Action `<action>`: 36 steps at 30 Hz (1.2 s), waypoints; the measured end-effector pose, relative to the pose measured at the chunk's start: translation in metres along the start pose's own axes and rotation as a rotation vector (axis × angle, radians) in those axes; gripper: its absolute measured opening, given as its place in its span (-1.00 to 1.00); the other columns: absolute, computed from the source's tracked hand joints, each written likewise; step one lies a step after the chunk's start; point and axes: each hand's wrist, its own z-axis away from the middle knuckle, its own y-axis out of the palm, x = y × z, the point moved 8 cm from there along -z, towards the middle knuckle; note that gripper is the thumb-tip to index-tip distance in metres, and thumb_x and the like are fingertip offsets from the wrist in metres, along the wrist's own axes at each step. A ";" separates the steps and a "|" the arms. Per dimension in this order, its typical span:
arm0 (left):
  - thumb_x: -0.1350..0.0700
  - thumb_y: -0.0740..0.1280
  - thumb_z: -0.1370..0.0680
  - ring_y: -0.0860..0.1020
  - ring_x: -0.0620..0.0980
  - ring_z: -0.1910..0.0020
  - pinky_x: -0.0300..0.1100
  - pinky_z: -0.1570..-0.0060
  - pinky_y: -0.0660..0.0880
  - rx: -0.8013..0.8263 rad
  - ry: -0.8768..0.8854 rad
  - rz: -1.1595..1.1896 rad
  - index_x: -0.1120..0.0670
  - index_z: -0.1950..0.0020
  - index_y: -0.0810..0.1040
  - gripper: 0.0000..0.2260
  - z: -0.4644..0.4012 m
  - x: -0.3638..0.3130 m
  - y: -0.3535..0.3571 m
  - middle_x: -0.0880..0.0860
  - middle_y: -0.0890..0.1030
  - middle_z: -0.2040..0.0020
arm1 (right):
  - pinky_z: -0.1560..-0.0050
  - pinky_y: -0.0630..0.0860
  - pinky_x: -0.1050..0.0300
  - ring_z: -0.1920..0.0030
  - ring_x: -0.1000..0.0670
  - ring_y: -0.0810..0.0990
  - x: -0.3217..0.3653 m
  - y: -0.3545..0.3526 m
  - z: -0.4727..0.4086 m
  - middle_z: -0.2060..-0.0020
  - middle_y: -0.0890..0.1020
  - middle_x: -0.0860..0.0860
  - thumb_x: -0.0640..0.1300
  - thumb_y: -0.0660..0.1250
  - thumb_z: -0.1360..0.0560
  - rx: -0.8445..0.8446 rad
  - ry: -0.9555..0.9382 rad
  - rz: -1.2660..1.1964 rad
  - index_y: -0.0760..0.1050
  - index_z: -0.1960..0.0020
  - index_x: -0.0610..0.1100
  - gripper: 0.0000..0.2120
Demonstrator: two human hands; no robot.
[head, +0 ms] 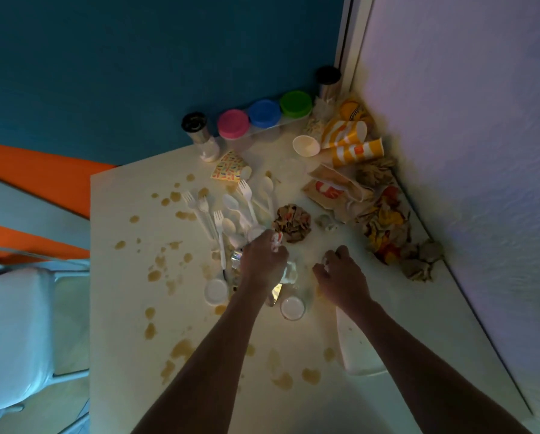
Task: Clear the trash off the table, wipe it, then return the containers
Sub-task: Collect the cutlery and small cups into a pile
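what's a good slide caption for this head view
Both hands, left and right, gather trash on a stained table.

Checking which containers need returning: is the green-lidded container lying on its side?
No. The green-lidded container stands upright at the table's far edge, beside the blue-lidded container and pink-lidded container.

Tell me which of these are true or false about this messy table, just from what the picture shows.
1. Three jars with pink, blue and green lids stand in a row along the blue wall. True.
2. The table is wiped clean. False: brown spill spots are scattered over it.
3. The white plastic forks and spoons lie loose on the table. True.
4. The striped yellow paper cups stand upright. False: they lie on their sides near the corner.
5. Both hands rest idle. False: the left hand grips crumpled trash, and the right hand pinches something small and white.
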 end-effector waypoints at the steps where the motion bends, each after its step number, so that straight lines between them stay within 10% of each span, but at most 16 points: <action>1: 0.11 0.31 -0.52 0.59 0.11 0.06 -0.13 0.13 0.43 -0.018 0.015 0.020 0.07 0.04 0.57 -0.92 -0.006 -0.006 -0.002 0.05 0.65 0.13 | 0.09 0.57 -0.02 0.10 -0.12 0.52 -0.005 -0.006 0.002 0.03 0.42 -0.07 -0.02 0.30 -0.52 -0.024 0.045 -0.082 0.48 -0.04 -0.19 -0.76; 11: 0.19 0.31 -0.54 0.50 0.13 -0.27 0.01 -0.19 0.51 0.157 0.300 -0.251 -0.06 -0.34 0.54 -0.62 -0.032 -0.084 0.063 0.08 0.47 -0.29 | 0.39 0.31 0.32 0.40 0.04 0.37 -0.040 -0.043 -0.002 0.38 0.42 0.04 -0.21 0.40 -0.42 -0.044 0.259 -0.396 0.39 0.25 -0.10 -0.81; 15: 0.23 0.29 -0.55 0.52 0.24 -0.25 0.14 -0.14 0.55 0.271 0.252 -0.416 -0.06 -0.41 0.39 -0.55 -0.038 -0.095 0.110 0.07 0.32 -0.40 | 0.28 0.51 0.00 0.29 -0.07 0.48 -0.062 -0.042 -0.001 0.31 0.50 -0.23 -0.15 0.34 -0.34 -0.021 0.379 -0.739 0.38 0.16 -0.21 -0.82; 22: 0.13 0.27 -0.59 0.58 0.24 -0.15 0.07 -0.05 0.54 0.171 0.233 -0.433 0.07 -0.40 0.38 -0.64 -0.043 -0.095 0.122 0.14 0.49 -0.22 | 0.33 0.49 0.08 0.36 -0.04 0.52 -0.069 -0.046 0.002 0.32 0.53 -0.05 -0.25 0.25 -0.55 0.167 0.451 -1.109 0.56 0.10 0.08 -0.75; 28: 0.13 0.32 -0.51 0.55 0.15 0.23 -0.06 0.20 0.43 -0.060 0.085 0.000 0.24 0.22 0.55 -0.81 -0.019 -0.079 0.069 0.17 0.59 0.26 | 0.45 0.30 0.23 0.47 0.15 0.39 -0.065 -0.060 0.001 0.46 0.48 0.07 -0.07 0.46 -0.50 0.253 0.389 -0.990 0.64 0.18 -0.04 -0.91; 36: -0.01 0.29 -0.49 0.50 0.04 0.33 0.01 0.25 0.47 -0.383 -0.218 0.353 0.15 0.27 0.48 -0.75 0.038 -0.030 -0.001 0.05 0.54 0.39 | 0.48 0.18 0.24 0.48 0.09 0.30 -0.015 -0.044 0.043 0.15 0.65 -0.05 0.36 0.29 -0.48 0.624 0.399 -0.848 0.59 0.07 -0.12 -0.48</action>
